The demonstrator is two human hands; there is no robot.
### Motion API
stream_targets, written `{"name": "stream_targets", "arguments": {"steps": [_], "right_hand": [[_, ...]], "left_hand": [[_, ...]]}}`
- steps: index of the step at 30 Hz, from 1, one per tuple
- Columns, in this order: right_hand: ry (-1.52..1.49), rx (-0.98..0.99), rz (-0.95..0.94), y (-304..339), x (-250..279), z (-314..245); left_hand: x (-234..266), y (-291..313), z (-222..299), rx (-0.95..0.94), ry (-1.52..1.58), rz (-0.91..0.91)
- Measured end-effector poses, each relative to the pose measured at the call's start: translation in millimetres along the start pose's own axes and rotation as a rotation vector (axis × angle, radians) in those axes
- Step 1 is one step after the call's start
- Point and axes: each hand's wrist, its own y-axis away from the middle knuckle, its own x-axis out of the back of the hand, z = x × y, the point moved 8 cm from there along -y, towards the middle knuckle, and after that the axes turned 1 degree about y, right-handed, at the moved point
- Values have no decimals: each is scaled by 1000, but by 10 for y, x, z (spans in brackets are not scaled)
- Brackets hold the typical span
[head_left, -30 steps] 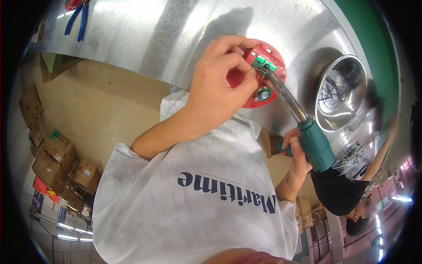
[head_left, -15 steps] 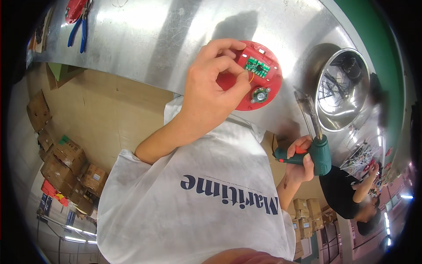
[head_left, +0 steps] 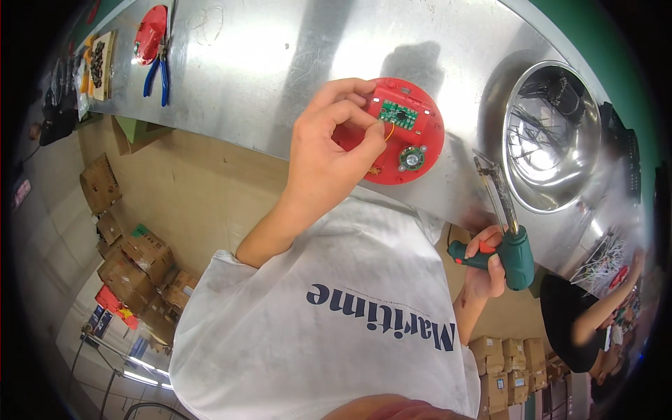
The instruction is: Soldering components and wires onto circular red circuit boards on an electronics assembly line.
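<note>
A round red plastic housing [head_left: 428,150] lies on the metal table. Fixed in it are a green circuit board [head_left: 399,115] and a small round speaker [head_left: 411,159]. My left hand [head_left: 325,143] is over the housing's left side, thumb and forefinger pinched on a thin orange wire [head_left: 390,133] at the board's lower edge. The wire's far end is hidden behind the fingers. My right hand [head_left: 484,274] grips a green soldering gun [head_left: 516,260] with an orange trigger by its handle, off the table's near edge. The gun's tip points up, apart from the housing.
Right of the gun stands a shiny metal bowl [head_left: 514,150] holding dark wires. At the far left lie blue-handled pliers [head_left: 162,73] against another red housing [head_left: 149,38]. A co-worker's arm [head_left: 609,304] shows at the right, near a heap of wires. Cardboard boxes [head_left: 136,273] stand beyond the table edge.
The view has shifted, so more of the table's left end shows. Both hands keep their holds: the left on the wire by the board, the right on the soldering gun.
</note>
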Motion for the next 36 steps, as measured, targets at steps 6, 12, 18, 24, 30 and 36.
{"name": "stream_targets", "arguments": {"steps": [6, 12, 18, 24, 30, 36], "right_hand": [[-22, 10, 0, 32, 25, 39], [-30, 18, -10, -5, 18, 28], [-76, 26, 40, -2, -51, -15], [-160, 70, 42, 75, 38, 64], [-244, 51, 63, 95, 124, 95], [-237, 130, 261, 174, 253, -98]], "left_hand": [[1, 3, 35, -25, -64, -7], [28, -26, 87, -54, -152, -1], [-164, -4, 475, -109, -438, -4], [-87, -415, 590, -315, -780, -50], [1072, -2339, 423, -358, -1196, 376], [1015, -3518, 470, -463, -1395, 441]]}}
